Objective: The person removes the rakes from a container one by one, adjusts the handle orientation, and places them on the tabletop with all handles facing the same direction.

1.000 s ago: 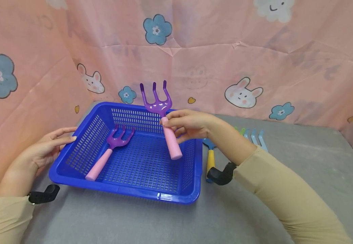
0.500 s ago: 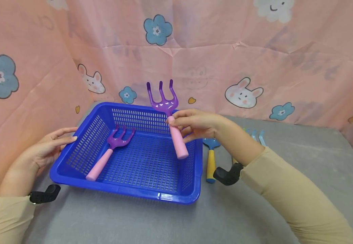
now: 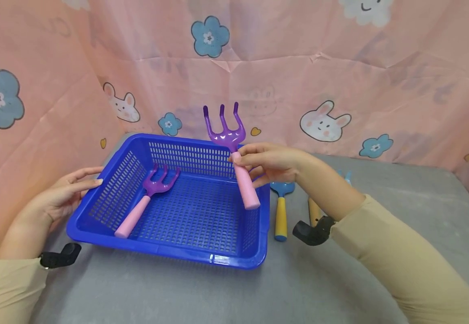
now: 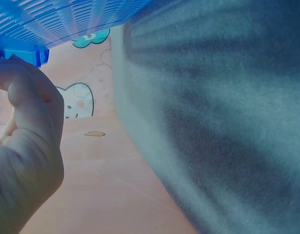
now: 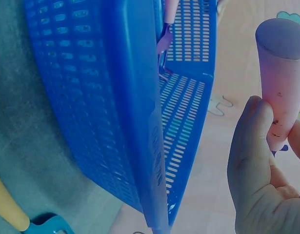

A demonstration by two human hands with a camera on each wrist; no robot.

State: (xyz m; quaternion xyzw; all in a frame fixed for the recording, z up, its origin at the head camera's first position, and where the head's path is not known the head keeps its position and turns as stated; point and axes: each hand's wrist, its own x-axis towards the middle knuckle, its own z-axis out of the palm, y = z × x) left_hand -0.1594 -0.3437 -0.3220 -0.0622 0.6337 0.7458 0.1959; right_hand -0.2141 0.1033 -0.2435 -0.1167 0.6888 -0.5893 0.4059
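Shifted slightly right since the earlier frame: the raised fork (image 3: 242,173), tilted with tines up, pinched near its handle's top by the right hand (image 3: 272,162) above the basket's (image 3: 177,252) right end. Inside lies a second fork (image 3: 137,213). Left hand (image 3: 62,193) touches the rim; whether it grips, I cannot tell. I'd worry this fingertip hold could let the fork swivel and catch the rim.
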